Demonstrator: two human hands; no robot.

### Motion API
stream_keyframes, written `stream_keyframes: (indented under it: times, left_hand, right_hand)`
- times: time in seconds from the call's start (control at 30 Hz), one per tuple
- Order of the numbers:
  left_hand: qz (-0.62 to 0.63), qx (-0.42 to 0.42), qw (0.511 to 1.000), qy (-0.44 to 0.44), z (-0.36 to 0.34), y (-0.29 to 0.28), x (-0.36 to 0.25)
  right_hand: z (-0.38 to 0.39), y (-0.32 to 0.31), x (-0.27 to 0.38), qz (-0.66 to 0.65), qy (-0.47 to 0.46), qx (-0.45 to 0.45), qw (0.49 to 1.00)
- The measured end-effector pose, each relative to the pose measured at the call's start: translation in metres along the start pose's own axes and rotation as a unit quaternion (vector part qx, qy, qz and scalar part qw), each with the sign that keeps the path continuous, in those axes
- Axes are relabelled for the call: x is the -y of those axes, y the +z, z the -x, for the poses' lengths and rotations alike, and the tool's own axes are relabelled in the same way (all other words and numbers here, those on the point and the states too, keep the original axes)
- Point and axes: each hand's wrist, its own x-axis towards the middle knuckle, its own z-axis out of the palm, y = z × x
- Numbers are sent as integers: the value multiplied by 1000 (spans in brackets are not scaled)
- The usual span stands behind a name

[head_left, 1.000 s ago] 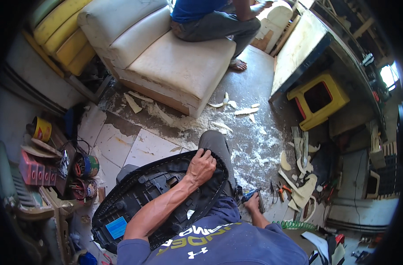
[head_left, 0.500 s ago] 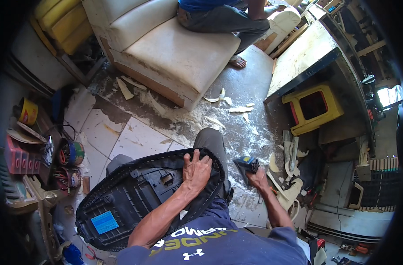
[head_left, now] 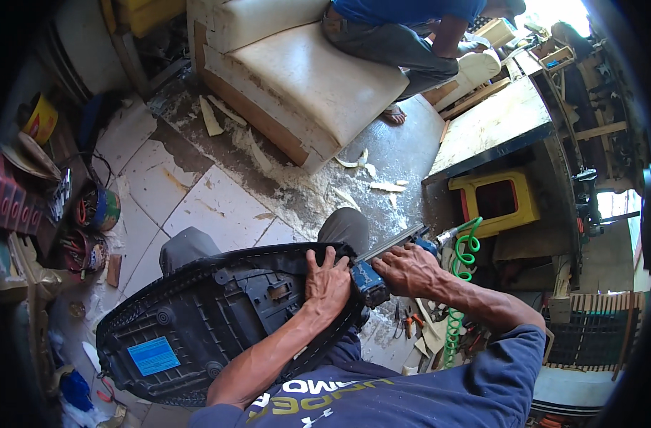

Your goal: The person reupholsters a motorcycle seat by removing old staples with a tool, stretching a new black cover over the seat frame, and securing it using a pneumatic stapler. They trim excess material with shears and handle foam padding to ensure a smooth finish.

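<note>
A motorcycle seat [head_left: 218, 314] lies upside down across my lap, its black plastic base and a blue label facing up. Black cover material wraps round its rim. My left hand [head_left: 328, 284] grips the seat near its right end, fingers pressing on the folded cover edge. My right hand [head_left: 413, 269] is wrapped round a blue pneumatic staple gun [head_left: 369, 282]. The gun's nose is at the seat's rim, close beside my left fingers; exact contact cannot be made out. A green coiled air hose [head_left: 455, 321] trails from the gun's back end.
Ahead stands a worn cream sofa [head_left: 304, 85] with another person [head_left: 389, 43] sitting on it. Foam scraps [head_left: 387, 187] and dust litter the floor. A yellow stool [head_left: 493, 203] lies under a table [head_left: 493, 128] at right. Pliers [head_left: 413, 322] lie near the hose; tubs [head_left: 97, 207] stand at left.
My right hand has brought the staple gun from the right side over to the seat's rim. The green hose has come into view. My left hand stays on the seat.
</note>
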Motion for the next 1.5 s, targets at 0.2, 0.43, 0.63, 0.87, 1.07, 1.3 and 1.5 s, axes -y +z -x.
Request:
stream_keyframes:
  times: [0.2,0.43,0.63,0.87,1.07,1.3,1.5]
  left_hand:
    - [19,16,1000,4,10,-5,-2]
    - [-16,38,999,26,25,-7,-3]
    - [-22,58,997,47,22,-15,-3]
    - [-53,46,997,21,17,-10,-2]
    - [-44,39,997,44,17,-14,-1]
    - [-39,61,996,53,18,-10,2]
    - [-39,53,996,53,21,3,3]
  right_hand:
    - [-9,-17,6,26,-15,48,998]
    - [-7,-15,21,62,-15,29,998]
    - [-6,-12,39,56,92,64,992]
    - [29,-25,51,-23,81,44,995]
    - [15,-16,40,-9,58,-6,998]
    - [-3,-16,38,27,63,69,995]
    - [-14,-21,49,12,134,118,984]
